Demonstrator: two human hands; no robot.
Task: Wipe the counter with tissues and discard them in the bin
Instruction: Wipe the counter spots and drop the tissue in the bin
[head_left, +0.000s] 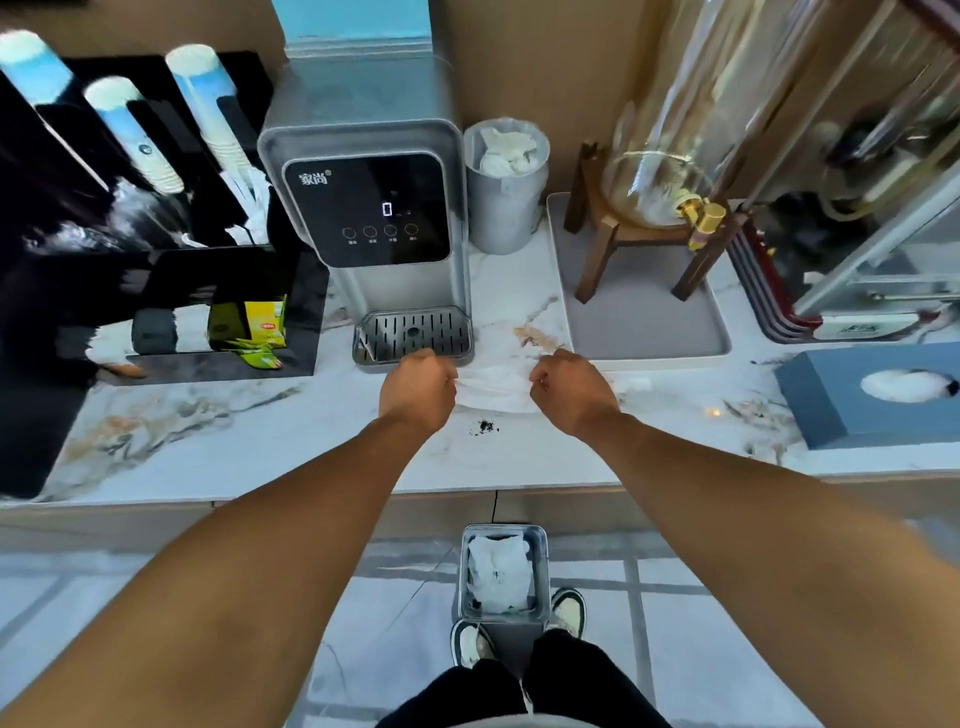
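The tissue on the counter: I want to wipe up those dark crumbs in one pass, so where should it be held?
The tissue lies spread flat between both fists. Probably keep the left hand and right hand pinching its two side edges from above, then drag it toward the counter's front edge over the dark crumbs, so its full width sweeps them.

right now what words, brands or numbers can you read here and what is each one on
"家尚": top left of the water dispenser panel.
"0": lit digit mid-panel on the dispenser.
"Lipton": red logo on the yellow tea box; small, just legible.
Captions under the dispenser's four buttons: too small to read.
Label on the white plate at far right: blurred, unreadable.
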